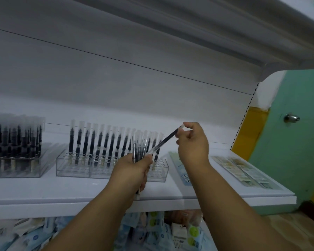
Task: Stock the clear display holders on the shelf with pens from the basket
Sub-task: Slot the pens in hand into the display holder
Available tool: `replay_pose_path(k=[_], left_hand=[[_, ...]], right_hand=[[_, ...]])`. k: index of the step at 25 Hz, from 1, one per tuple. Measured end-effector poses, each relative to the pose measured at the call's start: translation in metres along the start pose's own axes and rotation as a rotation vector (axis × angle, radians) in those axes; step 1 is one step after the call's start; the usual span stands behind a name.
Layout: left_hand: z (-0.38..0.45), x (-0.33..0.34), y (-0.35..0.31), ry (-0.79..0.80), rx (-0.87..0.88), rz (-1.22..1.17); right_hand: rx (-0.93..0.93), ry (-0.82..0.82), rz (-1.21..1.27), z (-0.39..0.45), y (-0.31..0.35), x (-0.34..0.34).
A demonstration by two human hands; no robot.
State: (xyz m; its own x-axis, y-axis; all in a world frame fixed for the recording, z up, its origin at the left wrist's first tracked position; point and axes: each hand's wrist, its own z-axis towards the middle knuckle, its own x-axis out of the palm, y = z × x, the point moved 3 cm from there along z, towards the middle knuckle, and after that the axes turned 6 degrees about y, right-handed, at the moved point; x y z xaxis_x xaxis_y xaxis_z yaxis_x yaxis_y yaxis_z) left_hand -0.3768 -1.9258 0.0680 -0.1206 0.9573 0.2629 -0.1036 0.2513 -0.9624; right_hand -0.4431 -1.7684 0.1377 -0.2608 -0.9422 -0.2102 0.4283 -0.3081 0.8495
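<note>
Single dark-barrelled clear-capped pen [166, 140]: pinched at its upper end by right hand [192, 142], long axis slanting down-left into the pen bundle [140, 151] gripped by left hand [134, 169]. Clear acrylic holder [111, 169] lies just behind, on the shelf [207, 194].

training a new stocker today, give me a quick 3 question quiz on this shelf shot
1. True or false: the left hand holds a bunch of pens.
2. What does the right hand pinch? A) one pen by its end B) a flat packet C) nothing
3. In the middle clear holder, which row is filled: back or front?

Key
1. True.
2. A; the pen's other end is down at the left hand's bunch.
3. Back; the front holes show bare.
</note>
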Motion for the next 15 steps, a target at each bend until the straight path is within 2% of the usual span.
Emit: replay_pose_path(k=[1,4,5,6,10,13,15], left_hand=[[0.001,0.000,-0.001,-0.023,0.007,-0.011],[0.002,0.001,-0.003,-0.059,0.002,-0.027],[0.001,0.001,-0.003,-0.066,-0.001,-0.037],[0.001,0.002,-0.003,-0.074,-0.002,-0.053],[0.001,0.000,-0.010,-0.105,0.039,-0.081],[0.003,0.000,-0.014,-0.107,0.086,-0.073],[0.002,0.001,-0.014,-0.070,0.085,-0.086]], right_hand=[[0.026,0.045,-0.014,-0.002,-0.003,0.003],[0.235,0.117,0.263,-0.004,-0.012,0.009],[0.250,0.114,0.275,-0.006,-0.014,0.011],[0.198,0.111,0.168,-0.008,-0.014,0.012],[-0.305,0.194,-0.698,-0.025,-0.006,0.022],[-0.464,0.222,-0.889,-0.030,-0.004,0.028],[-0.464,0.230,-0.905,-0.028,-0.010,0.028]])
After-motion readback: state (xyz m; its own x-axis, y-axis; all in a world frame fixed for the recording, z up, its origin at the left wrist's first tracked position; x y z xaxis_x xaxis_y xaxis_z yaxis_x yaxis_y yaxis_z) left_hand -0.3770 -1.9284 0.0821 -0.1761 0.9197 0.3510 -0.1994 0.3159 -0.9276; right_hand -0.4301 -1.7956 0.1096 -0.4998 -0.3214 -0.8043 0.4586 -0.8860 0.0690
